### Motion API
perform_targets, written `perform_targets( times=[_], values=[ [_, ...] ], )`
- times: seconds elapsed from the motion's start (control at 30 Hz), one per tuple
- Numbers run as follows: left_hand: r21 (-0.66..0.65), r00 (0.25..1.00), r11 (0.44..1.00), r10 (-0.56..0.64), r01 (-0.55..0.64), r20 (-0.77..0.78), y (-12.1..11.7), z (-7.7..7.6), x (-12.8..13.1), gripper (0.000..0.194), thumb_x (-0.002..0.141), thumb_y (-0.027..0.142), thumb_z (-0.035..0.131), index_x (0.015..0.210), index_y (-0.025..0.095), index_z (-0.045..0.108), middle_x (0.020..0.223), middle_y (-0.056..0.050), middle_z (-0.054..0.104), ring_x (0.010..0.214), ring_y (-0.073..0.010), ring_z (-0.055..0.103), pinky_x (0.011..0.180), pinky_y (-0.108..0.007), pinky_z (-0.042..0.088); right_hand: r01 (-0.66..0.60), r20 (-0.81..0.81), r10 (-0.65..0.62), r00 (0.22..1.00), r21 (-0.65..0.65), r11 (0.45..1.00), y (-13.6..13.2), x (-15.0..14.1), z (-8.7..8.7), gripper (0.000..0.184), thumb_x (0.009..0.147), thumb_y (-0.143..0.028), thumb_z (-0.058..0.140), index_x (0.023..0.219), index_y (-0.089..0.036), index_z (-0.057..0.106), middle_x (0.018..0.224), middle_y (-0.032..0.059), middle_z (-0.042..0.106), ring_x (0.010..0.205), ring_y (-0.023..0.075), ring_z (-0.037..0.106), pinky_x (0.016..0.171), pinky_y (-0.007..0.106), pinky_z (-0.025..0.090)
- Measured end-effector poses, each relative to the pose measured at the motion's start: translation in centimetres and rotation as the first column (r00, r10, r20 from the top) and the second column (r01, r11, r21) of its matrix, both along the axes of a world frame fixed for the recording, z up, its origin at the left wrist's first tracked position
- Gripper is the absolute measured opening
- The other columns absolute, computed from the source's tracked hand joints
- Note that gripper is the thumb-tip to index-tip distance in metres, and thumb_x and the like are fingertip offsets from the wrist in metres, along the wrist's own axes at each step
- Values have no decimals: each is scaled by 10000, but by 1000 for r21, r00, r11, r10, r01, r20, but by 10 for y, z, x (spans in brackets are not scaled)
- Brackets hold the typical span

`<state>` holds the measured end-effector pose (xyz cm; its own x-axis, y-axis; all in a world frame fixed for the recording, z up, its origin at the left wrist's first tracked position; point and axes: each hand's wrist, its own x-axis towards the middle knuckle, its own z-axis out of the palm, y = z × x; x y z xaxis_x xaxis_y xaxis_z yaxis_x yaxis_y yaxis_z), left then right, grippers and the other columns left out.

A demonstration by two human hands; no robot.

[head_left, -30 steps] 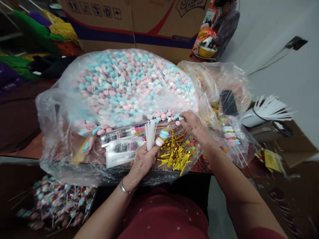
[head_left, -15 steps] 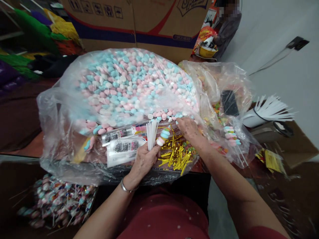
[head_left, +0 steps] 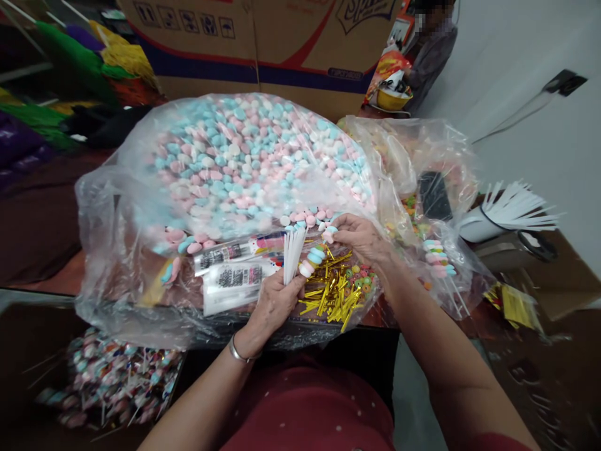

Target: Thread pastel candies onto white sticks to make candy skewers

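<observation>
My left hand (head_left: 277, 299) is closed round a bundle of white sticks (head_left: 293, 254). At its thumb, a short stack of pink, white and blue candies (head_left: 312, 260) is threaded on a stick. To the upper right, my right hand (head_left: 359, 237) pinches a pale pink and white candy (head_left: 329, 233), a little apart from that stack. Gold twist ties (head_left: 334, 291) lie below the hands, with small ring-shaped candies (head_left: 360, 277) beside them. Behind is a large clear plastic bag (head_left: 253, 163) of pink, blue and white candies, a few spilling out near my right fingers.
Packs of clear wrappers (head_left: 237, 279) lie left of my left hand. On the right are a dark phone (head_left: 434, 195), finished candy skewers (head_left: 439, 258) and a holder of white sticks (head_left: 474, 224). A box of skewers (head_left: 122, 376) stands lower left. Another person (head_left: 434, 56) is at the back.
My right hand has come back from the spilled candies with a candy between its fingertips, uncovering the ring candies. My left hand keeps its hold on the sticks.
</observation>
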<state>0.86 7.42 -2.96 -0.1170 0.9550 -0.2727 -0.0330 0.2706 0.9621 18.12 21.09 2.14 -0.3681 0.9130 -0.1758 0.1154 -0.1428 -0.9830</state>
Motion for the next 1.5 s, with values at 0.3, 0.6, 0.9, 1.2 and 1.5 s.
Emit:
perform_targets(
  times=[0.3,0.6,0.9,1.2,1.5],
  values=[
    [40,998,999,5,-2,-62,1,-4,0,358,820,444,604,568,192,565,420,52,447,378,-88,356,391,-216,250,-34,-32,33,999,-29,999,-1,-2,0,254,567,-255,762,774,-176,638,647,-38,670,513,68,574,477,186,456],
    [76,993,997,6,3,-120,2,-5,-1,372,836,410,600,540,192,547,486,31,500,441,-100,388,426,-224,263,-61,39,60,997,31,998,-8,-3,10,221,621,-270,742,823,-186,711,648,-38,676,562,91,602,546,219,497],
    [101,994,994,57,-47,-90,2,-11,0,335,828,409,595,578,195,535,500,39,505,438,-97,384,438,-225,290,-41,119,-2,993,352,935,-26,-6,-9,263,760,-360,693,980,-240,774,1024,10,764,929,171,698,871,342,560],
    [80,997,994,73,-70,-30,2,-12,2,298,823,411,605,631,196,533,509,51,493,430,-90,365,427,-221,282,-53,185,-49,982,510,858,-39,-10,-21,305,875,-360,595,1125,-262,740,1127,16,752,1042,194,705,983,395,549],
    [67,995,992,103,-103,2,1,-10,2,321,817,420,617,614,196,510,488,62,471,409,-78,339,407,-212,264,-250,392,-125,911,769,588,-44,-16,-35,350,960,-270,460,1205,-213,703,1176,52,731,1061,184,706,960,336,568]
  ],
)
